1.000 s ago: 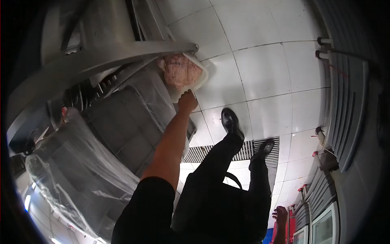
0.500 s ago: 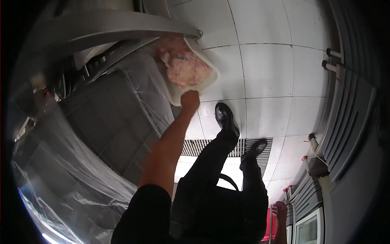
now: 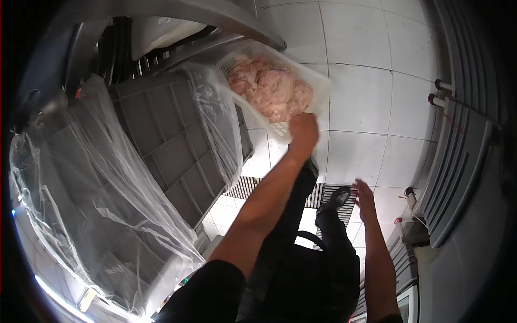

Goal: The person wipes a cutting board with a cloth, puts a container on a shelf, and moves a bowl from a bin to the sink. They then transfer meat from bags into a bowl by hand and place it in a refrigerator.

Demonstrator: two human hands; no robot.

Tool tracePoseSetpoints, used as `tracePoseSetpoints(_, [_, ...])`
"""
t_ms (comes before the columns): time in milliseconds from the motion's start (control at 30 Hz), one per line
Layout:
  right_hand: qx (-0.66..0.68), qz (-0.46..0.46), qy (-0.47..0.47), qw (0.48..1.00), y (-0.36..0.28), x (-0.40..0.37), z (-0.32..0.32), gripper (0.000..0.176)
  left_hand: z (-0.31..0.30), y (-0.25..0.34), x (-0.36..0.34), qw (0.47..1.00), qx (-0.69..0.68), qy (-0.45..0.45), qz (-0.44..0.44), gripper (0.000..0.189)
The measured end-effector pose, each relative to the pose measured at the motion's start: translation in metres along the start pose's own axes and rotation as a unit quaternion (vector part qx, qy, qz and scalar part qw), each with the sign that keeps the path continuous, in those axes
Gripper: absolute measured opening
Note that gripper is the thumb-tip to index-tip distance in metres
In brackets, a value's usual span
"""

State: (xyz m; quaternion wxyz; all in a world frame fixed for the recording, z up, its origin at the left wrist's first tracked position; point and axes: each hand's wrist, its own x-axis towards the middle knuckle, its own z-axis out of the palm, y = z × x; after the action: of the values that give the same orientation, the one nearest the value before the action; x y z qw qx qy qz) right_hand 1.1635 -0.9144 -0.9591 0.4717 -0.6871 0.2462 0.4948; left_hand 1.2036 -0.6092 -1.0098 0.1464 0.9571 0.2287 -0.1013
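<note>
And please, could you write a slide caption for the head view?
Left hand grips a white basket of pinkish meat; right hand is empty above the tiled floor.

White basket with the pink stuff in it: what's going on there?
A person has the fingers of their left hand closed on the rim of the white basket, which holds pink lumps that look like raw meat. Their right hand holds nothing and hangs open above the floor. Beside the basket is a grey crate, partly draped in clear plastic.
</note>
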Motion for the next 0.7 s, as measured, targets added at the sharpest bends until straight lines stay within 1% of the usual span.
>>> tracePoseSetpoints(33, [0.008,0.012,0.014,1.0,-0.007,0.016,0.006,0.062,-0.002,0.023,0.005,0.999,0.03,-0.023,0.002,0.01])
tracePoseSetpoints(67, [0.014,0.023,0.041,0.999,-0.017,0.027,0.009,0.067,0.007,0.044,0.005,0.998,0.004,-0.053,-0.04,0.01])
tracePoseSetpoints(100, [0.019,0.036,0.069,0.997,-0.026,0.034,0.013,0.072,0.017,0.057,0.003,0.988,-0.054,-0.13,-0.059,0.011])
tracePoseSetpoints(133, [0.033,0.017,0.076,0.996,-0.03,0.037,0.016,0.072,0.026,0.061,-0.003,0.978,-0.098,-0.178,-0.034,0.012])
tracePoseSetpoints(167, [0.016,-0.003,0.064,0.998,-0.026,0.045,0.014,0.067,0.037,0.066,-0.012,0.963,-0.144,-0.227,-0.008,0.022])
tracePoseSetpoints(200, [-0.025,-0.022,0.064,0.997,-0.023,0.052,0.01,0.065,0.044,0.068,-0.023,0.961,-0.15,-0.232,-0.004,0.022])
tracePoseSetpoints(233, [-0.064,-0.044,0.061,0.995,-0.023,0.061,0.006,0.062,0.05,0.062,-0.03,0.958,-0.201,-0.202,-0.022,0.028])
tracePoseSetpoints(267, [-0.063,-0.043,0.066,0.995,-0.031,0.063,0.003,0.062,0.051,0.053,-0.032,0.952,-0.25,-0.171,-0.038,0.035])
tracePoseSetpoints(300, [-0.122,-0.056,0.082,0.988,-0.04,0.062,0.004,0.062,0.053,0.037,-0.025,0.96,-0.194,-0.199,-0.038,0.044])
tracePoseSetpoints(333, [-0.18,-0.065,0.097,0.977,-0.044,0.063,0.006,0.061,0.056,0.012,-0.023,0.969,-0.226,-0.065,-0.068,0.04])
tracePoseSetpoints(367, [-0.178,-0.059,0.098,0.977,-0.044,0.066,0.009,0.061,0.122,-0.041,-0.027,0.996,0.008,0.075,-0.038,0.042])
tracePoseSetpoints(400, [-0.192,-0.049,0.116,0.973,-0.044,0.073,0.013,0.064,0.089,-0.071,-0.017,0.99,0.067,0.116,-0.048,0.05])
tracePoseSetpoints(433, [-0.204,-0.039,0.133,0.969,-0.044,0.082,0.017,0.068,0.058,-0.098,-0.006,0.982,-0.042,0.158,-0.099,0.054])
tracePoseSetpoints(467, [-0.194,-0.057,0.134,0.97,-0.038,0.095,0.021,0.07,0.055,-0.135,-0.001,0.982,-0.035,0.141,-0.121,0.054])
tracePoseSetpoints(500, [-0.19,-0.055,0.132,0.971,-0.035,0.109,0.029,0.07,0.06,-0.17,0.006,0.981,-0.028,0.126,-0.142,0.054])
tracePoseSetpoints(533, [-0.186,-0.062,0.135,0.971,-0.032,0.12,0.036,0.072,0.067,-0.199,0.012,0.982,-0.025,0.123,-0.141,0.054])
tracePoseSetpoints(567, [-0.182,-0.07,0.139,0.971,-0.031,0.13,0.042,0.074,0.073,-0.223,0.019,0.971,-0.13,0.054,-0.195,0.055])
tracePoseSetpoints(600, [-0.179,-0.068,0.139,0.972,-0.03,0.138,0.048,0.074,0.072,-0.232,0.027,0.941,-0.232,-0.015,-0.245,0.056])
tracePoseSetpoints(633, [-0.16,-0.063,0.134,0.976,-0.03,0.146,0.054,0.072,0.073,-0.237,0.031,0.942,-0.229,-0.016,-0.244,0.056])
tracePoseSetpoints(667, [-0.14,-0.06,0.127,0.98,-0.031,0.154,0.061,0.071,0.063,-0.232,0.039,0.911,-0.309,-0.085,-0.259,0.057])
tracePoseSetpoints(700, [-0.122,-0.058,0.12,0.984,-0.031,0.162,0.068,0.069,0.062,-0.234,0.044,0.869,-0.387,-0.151,-0.271,0.059])
